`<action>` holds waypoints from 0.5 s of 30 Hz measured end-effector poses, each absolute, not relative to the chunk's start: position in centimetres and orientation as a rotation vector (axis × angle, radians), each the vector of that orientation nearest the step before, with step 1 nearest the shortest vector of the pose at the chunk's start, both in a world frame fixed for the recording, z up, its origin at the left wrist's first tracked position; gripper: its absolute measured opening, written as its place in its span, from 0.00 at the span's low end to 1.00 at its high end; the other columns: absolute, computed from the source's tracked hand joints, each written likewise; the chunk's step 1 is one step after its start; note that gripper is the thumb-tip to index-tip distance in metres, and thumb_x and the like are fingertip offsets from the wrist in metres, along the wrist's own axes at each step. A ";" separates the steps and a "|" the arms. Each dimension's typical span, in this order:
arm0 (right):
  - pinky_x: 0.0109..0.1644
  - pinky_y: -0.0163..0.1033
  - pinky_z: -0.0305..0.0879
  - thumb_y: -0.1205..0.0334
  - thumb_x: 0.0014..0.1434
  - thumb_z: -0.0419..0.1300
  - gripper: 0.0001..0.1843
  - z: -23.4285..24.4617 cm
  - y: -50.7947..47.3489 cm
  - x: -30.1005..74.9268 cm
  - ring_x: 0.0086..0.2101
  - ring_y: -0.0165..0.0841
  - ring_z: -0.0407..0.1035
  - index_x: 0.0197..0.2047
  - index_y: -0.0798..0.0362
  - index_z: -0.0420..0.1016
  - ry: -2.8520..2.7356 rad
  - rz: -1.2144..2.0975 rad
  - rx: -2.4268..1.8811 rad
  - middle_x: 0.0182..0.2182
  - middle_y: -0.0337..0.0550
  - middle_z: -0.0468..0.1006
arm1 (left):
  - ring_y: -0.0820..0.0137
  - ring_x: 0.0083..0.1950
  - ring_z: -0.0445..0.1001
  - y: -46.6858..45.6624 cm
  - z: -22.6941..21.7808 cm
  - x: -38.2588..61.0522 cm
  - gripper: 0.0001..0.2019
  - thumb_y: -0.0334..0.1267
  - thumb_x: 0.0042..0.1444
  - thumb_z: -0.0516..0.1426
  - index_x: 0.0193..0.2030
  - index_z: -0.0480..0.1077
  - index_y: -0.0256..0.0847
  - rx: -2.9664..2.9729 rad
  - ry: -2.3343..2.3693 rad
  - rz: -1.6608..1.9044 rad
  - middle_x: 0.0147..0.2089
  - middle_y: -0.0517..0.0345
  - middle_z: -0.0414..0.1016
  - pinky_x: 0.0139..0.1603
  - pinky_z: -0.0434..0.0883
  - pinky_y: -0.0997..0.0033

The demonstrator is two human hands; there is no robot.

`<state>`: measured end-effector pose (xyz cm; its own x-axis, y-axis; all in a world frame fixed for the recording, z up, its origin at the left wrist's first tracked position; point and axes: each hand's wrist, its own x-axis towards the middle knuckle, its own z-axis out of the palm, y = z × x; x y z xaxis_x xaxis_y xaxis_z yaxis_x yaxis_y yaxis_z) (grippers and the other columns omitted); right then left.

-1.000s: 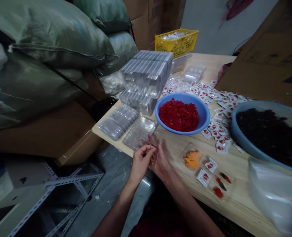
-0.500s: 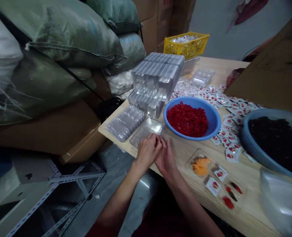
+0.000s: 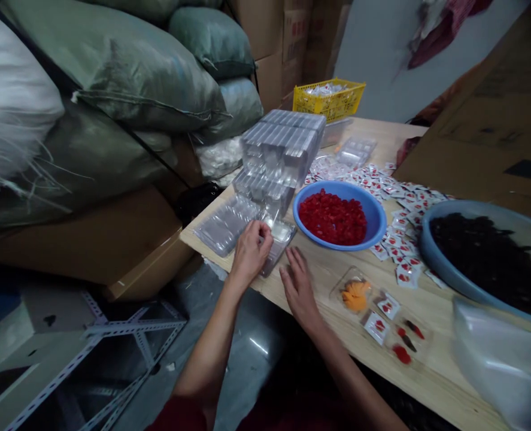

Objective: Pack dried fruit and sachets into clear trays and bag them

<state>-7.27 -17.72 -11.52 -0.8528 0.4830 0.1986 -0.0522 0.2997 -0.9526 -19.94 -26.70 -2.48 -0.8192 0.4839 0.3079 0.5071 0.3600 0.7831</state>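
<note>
My left hand [image 3: 251, 250] is over the clear plastic trays at the table's near left corner, its thumb and fingertips pinched together. Whatever may be between those fingertips is too small to make out. One flat clear plastic tray [image 3: 272, 256] lies partly under this hand, beside a row of overlapping clear trays [image 3: 224, 226]. My right hand [image 3: 299, 287] rests at the table edge with its fingers stretched out and nothing in them. Beyond it stands a blue bowl [image 3: 377, 230] of red pieces [image 3: 332, 216]. To its right sits a clear compartment tray [image 3: 337, 290] holding orange pieces [image 3: 355, 296], small printed sachets [image 3: 376, 327] and red and dark pieces.
Stacked clear trays [image 3: 283, 134] rise behind the left hand. Loose sachets [image 3: 404, 239] spread between the blue bowl and a larger basin [image 3: 431, 251] of dark pieces. A yellow basket [image 3: 328, 108] stands at the back. Stuffed sacks [image 3: 157, 78] and a cardboard box [image 3: 90, 239] crowd the left.
My hands were together at the table edge and have parted. The left has moved up and left over the trays; the right has opened out. The view has shifted slightly.
</note>
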 end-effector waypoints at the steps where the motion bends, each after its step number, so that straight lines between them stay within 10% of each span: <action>1: 0.72 0.56 0.43 0.50 0.68 0.54 0.29 -11.0 -17.6 -6.8 0.69 0.40 0.47 0.69 0.47 0.61 -2.066 1.640 -0.403 0.70 0.47 0.56 | 0.70 0.42 0.73 -27.2 -1.7 -19.1 0.05 0.38 0.63 0.54 0.39 0.68 0.40 -0.911 -2.500 -1.645 0.46 0.53 0.75 0.44 0.67 0.70; 8: 0.52 0.47 0.69 0.50 0.58 0.67 0.38 -6.7 -16.9 -2.2 0.46 0.36 0.75 0.68 0.39 0.58 -1.126 2.572 -0.650 0.53 0.45 0.76 | 0.69 0.44 0.75 -28.5 0.0 -11.3 0.08 0.41 0.61 0.58 0.37 0.70 0.38 -0.513 -1.961 -2.824 0.54 0.48 0.76 0.38 0.69 0.73; 15: 0.34 0.34 0.66 0.58 0.54 0.70 0.35 -6.2 -12.1 8.6 0.31 0.29 0.68 0.64 0.45 0.66 -1.324 2.045 -0.715 0.34 0.37 0.74 | 0.71 0.41 0.76 -27.0 -2.8 -7.9 0.22 0.48 0.62 0.58 0.59 0.66 0.43 -0.560 -2.123 -2.889 0.53 0.46 0.77 0.38 0.72 0.73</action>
<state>8.62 -12.08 -6.25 -0.6790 0.7246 -0.1178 -0.1890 -0.3276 -0.9257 -7.90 -26.98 -2.84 -0.8389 0.5427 -0.0425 -0.2027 -0.2388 0.9497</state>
